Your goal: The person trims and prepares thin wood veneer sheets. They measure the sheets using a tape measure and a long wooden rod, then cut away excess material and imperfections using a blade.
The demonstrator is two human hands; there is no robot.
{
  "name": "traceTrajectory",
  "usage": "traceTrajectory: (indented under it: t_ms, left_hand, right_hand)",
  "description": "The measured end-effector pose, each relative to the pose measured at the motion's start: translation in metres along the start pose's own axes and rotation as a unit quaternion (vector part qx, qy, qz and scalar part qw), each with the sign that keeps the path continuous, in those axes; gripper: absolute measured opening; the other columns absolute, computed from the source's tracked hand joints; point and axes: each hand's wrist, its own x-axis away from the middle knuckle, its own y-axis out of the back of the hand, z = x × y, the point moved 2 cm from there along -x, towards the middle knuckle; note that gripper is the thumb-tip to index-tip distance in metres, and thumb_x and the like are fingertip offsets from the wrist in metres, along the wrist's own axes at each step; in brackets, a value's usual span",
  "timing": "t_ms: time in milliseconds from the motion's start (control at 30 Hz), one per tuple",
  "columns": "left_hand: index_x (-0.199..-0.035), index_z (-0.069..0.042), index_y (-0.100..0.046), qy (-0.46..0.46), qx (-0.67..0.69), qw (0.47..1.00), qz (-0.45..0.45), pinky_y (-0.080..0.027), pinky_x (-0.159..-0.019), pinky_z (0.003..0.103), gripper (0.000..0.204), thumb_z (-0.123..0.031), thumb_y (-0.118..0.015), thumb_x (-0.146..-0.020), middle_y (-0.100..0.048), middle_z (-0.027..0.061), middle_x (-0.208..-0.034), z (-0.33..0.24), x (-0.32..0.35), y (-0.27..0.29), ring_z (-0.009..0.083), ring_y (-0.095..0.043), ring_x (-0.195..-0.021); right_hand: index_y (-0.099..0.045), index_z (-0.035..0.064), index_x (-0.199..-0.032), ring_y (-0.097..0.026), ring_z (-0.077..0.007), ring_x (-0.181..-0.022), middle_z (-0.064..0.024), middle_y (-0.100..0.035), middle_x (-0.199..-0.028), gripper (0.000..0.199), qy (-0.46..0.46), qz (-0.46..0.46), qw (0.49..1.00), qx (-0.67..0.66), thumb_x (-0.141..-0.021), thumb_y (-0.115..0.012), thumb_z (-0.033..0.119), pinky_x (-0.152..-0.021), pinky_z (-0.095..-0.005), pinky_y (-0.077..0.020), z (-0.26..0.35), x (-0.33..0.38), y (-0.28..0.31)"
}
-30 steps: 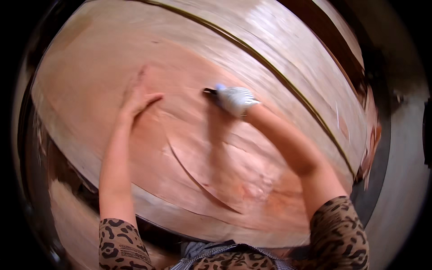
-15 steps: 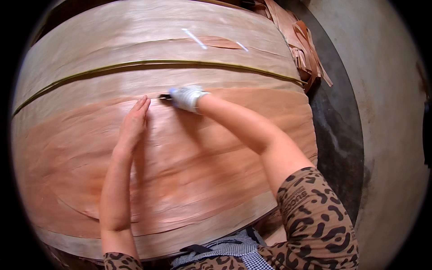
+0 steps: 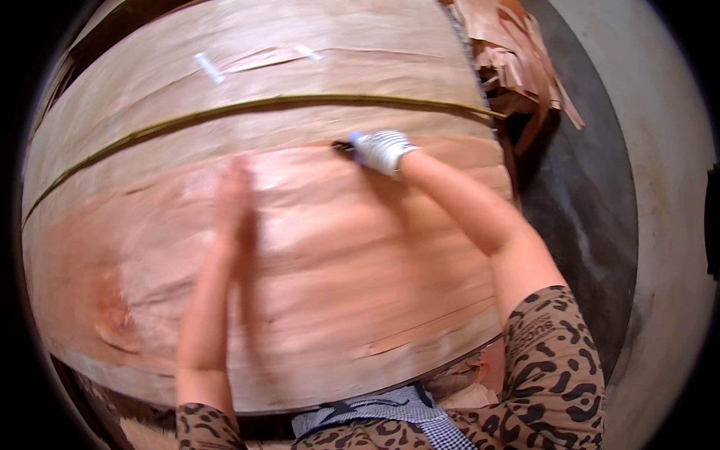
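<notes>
A broad reddish-brown wood veneer sheet (image 3: pixel 315 247) lies over a paler sheet (image 3: pixel 360 79). My bare left hand (image 3: pixel 235 191), blurred by motion, is on or just over the veneer near its far edge, fingers stretched out. Farther right, at that same edge, my right hand (image 3: pixel 382 150) wears a white-and-grey striped glove. It is closed on a small dark cutting tool (image 3: pixel 343 146), whose handle is mostly hidden by the fingers; the tip points left. Beyond both hands, a long thin yellowish stick (image 3: pixel 292 100) lies across the pale sheet.
A split in the pale sheet at the back is bridged by white tape pieces (image 3: pixel 210 67). A bundle of veneer strips (image 3: pixel 517 60) hangs beyond the right edge. Dark floor (image 3: pixel 577 217) runs along the right side, and veneer scraps (image 3: pixel 476 371) lie by my waist.
My right hand has moved right along the veneer's far edge with the tool. My left hand stays near that edge. The whole view has shifted, with the taped split now farther left.
</notes>
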Motion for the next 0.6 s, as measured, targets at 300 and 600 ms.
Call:
traceTrajectory:
  t_ms: [300, 600]
  left_hand:
    - [-0.115, -0.004, -0.050, 0.020, 0.160, 0.986, 0.036, -0.030, -0.099, 0.036, 0.032, -0.014, -0.042, -0.086, -0.046, 0.0090, -0.123, -0.167, -0.060, 0.014, 0.0235, -0.039, -0.118]
    - [-0.114, -0.003, -0.052, 0.030, 0.144, 0.988, 0.052, -0.030, -0.098, 0.037, 0.033, -0.010, -0.042, -0.083, -0.047, 0.0095, -0.123, -0.166, -0.058, 0.020, 0.0246, -0.039, -0.118]
  right_hand:
    - [-0.049, 0.0101, -0.092, -0.058, -0.0334, -0.077, -0.0155, -0.060, -0.086, 0.028, -0.043, 0.050, 0.995, 0.071, -0.089, -0.030, 0.031, -0.066, -0.0412, -0.0433, -0.194, 0.089, 0.005]
    - [-0.046, 0.0084, -0.093, -0.057, -0.0370, -0.072, -0.0199, -0.059, -0.080, 0.022, -0.307, 0.083, 0.937, 0.146, -0.082, -0.047, 0.027, -0.062, -0.0473, -0.0435, -0.395, 0.292, -0.051]
